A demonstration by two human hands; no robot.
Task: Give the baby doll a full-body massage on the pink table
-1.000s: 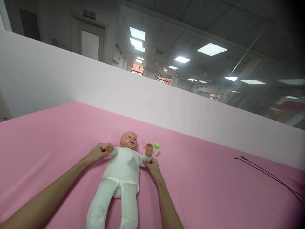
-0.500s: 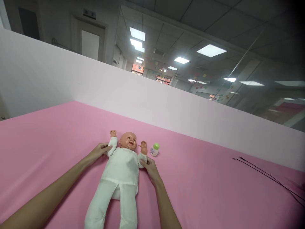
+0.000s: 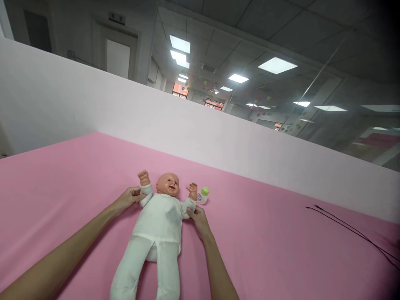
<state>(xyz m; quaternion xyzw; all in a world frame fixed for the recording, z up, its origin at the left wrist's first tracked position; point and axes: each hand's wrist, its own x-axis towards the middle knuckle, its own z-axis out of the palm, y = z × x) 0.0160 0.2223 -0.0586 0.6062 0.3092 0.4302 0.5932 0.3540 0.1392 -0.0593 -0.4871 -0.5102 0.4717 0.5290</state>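
Observation:
A baby doll (image 3: 158, 216) in white cloth clothes lies on its back on a pink surface (image 3: 265, 233), head toward the wall. Both of its arms are raised beside its head. My left hand (image 3: 128, 198) is closed on the doll's arm at the left of the view, near the elbow. On the other side, my right hand (image 3: 198, 216) pinches the sleeve of the doll's other arm. Just beyond that doll hand stands a small clear bottle (image 3: 203, 196) with a green cap, partly behind the doll's fingers.
A white wall panel (image 3: 193, 129) borders the pink surface at the back, with glass above it. Thin black cables (image 3: 350, 229) lie at the right. A door (image 3: 118, 56) and ceiling lights show in the background.
The doll's two forearms have swung outward, away from its head; its right-side hand now overlaps the bottle's edge. My hands keep their hold with hardly any shift.

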